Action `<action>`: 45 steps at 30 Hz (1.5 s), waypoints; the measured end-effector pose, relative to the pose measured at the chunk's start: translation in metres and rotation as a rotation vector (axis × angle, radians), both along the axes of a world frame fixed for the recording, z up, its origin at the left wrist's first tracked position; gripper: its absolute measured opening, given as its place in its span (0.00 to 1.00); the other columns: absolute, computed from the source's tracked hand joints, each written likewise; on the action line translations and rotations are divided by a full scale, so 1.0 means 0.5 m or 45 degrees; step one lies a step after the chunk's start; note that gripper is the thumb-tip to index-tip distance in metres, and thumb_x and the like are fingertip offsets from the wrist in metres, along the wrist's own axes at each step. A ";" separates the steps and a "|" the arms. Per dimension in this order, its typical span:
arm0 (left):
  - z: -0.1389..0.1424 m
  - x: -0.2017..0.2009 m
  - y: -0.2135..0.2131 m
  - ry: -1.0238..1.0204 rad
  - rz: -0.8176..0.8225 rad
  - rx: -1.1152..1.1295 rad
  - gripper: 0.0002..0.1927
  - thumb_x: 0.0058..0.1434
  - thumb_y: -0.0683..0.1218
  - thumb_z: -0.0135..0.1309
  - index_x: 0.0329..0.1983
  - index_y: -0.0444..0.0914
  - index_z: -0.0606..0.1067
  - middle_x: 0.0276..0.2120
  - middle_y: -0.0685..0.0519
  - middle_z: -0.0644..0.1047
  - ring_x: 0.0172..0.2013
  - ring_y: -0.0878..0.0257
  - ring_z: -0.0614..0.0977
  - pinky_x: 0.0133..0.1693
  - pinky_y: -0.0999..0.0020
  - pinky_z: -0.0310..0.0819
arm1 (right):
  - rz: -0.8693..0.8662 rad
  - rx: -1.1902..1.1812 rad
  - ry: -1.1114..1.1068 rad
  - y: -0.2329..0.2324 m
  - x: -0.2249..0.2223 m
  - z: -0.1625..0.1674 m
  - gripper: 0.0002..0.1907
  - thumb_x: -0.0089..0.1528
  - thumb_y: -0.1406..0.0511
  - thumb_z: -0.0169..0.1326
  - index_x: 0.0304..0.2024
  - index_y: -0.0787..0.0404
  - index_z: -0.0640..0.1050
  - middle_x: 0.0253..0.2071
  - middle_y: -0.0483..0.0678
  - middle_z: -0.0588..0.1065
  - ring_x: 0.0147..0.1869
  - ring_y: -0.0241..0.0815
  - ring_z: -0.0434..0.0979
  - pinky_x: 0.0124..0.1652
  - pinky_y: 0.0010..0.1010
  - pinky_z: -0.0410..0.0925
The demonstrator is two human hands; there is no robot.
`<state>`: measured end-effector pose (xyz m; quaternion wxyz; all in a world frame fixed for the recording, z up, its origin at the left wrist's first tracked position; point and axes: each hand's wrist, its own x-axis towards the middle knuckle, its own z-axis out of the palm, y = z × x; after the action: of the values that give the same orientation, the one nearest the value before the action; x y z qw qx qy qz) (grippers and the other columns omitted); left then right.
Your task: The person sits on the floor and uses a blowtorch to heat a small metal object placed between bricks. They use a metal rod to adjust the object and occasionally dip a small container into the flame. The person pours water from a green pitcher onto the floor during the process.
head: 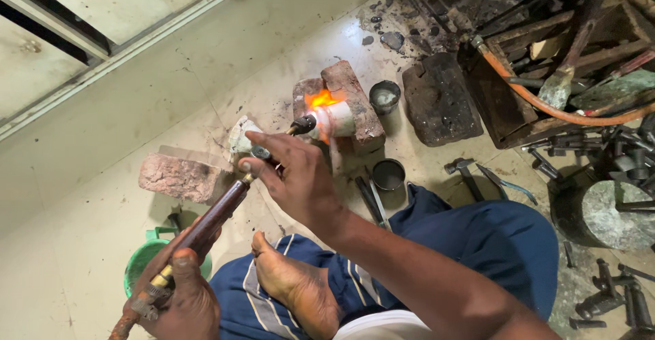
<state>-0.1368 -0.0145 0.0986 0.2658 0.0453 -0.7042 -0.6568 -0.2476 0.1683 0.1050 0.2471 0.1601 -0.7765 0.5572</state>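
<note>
Both hands closed on blowtorch [211, 220]: left hand [179, 299] grips rear, right hand [293, 176] pinches valve near front. Long axis runs up-right; nozzle meets white crucible [338, 118] on bricks [355, 101], floor level, nearer right hand.

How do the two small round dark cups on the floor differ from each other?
The upper cup stands beside the bricks, and its inside looks pale grey. The lower cup stands nearer the person's knee, beside flat metal tools, and its inside looks dark. Both are upright, open-topped and dark-walled.
</note>
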 end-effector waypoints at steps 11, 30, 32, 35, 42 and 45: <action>-0.016 0.011 -0.030 -0.097 -0.095 0.110 0.32 0.69 0.58 0.58 0.57 0.23 0.74 0.47 0.35 0.81 0.49 0.50 0.86 0.52 0.66 0.81 | -0.003 -0.050 -0.139 0.035 0.060 -0.017 0.24 0.61 0.62 0.65 0.58 0.64 0.77 0.52 0.57 0.79 0.34 0.38 0.82 0.33 0.26 0.76; -0.062 0.011 -0.060 0.117 -0.086 0.469 0.28 0.70 0.54 0.65 0.54 0.21 0.75 0.45 0.36 0.80 0.44 0.49 0.86 0.55 0.50 0.80 | 0.134 0.696 -1.246 0.237 0.193 -0.323 0.27 0.56 0.58 0.65 0.56 0.58 0.77 0.40 0.53 0.83 0.44 0.47 0.86 0.46 0.36 0.75; -0.064 0.006 -0.061 0.114 -0.121 0.505 0.28 0.70 0.53 0.65 0.54 0.22 0.75 0.46 0.37 0.80 0.44 0.49 0.86 0.55 0.50 0.80 | 0.161 0.681 -1.245 0.211 0.191 -0.335 0.27 0.56 0.61 0.65 0.57 0.58 0.76 0.40 0.54 0.83 0.44 0.48 0.86 0.46 0.37 0.75; -0.070 0.003 -0.063 0.118 -0.098 0.521 0.26 0.70 0.52 0.65 0.54 0.23 0.75 0.45 0.38 0.81 0.43 0.50 0.86 0.54 0.49 0.80 | 0.160 0.736 -1.106 0.205 0.197 -0.352 0.22 0.58 0.66 0.62 0.55 0.59 0.78 0.40 0.57 0.83 0.45 0.52 0.85 0.46 0.38 0.75; -0.070 0.002 -0.083 0.128 -0.108 0.528 0.24 0.72 0.50 0.65 0.53 0.21 0.76 0.44 0.38 0.81 0.43 0.51 0.86 0.54 0.52 0.82 | -0.015 0.169 -1.294 0.340 0.221 -0.267 0.11 0.66 0.70 0.55 0.50 0.63 0.82 0.36 0.51 0.75 0.35 0.43 0.74 0.36 0.35 0.67; -0.068 -0.001 -0.085 0.125 -0.110 0.530 0.24 0.72 0.50 0.64 0.52 0.22 0.76 0.46 0.38 0.81 0.45 0.51 0.86 0.54 0.52 0.80 | -0.169 1.066 -0.707 0.415 0.222 -0.167 0.17 0.58 0.75 0.56 0.48 0.59 0.83 0.42 0.48 0.82 0.41 0.41 0.82 0.41 0.29 0.76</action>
<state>-0.1373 -0.0572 0.0647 0.2562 0.0369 -0.5408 -0.8003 -0.1365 0.3756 0.0213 -0.0191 0.0414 -0.9782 0.2028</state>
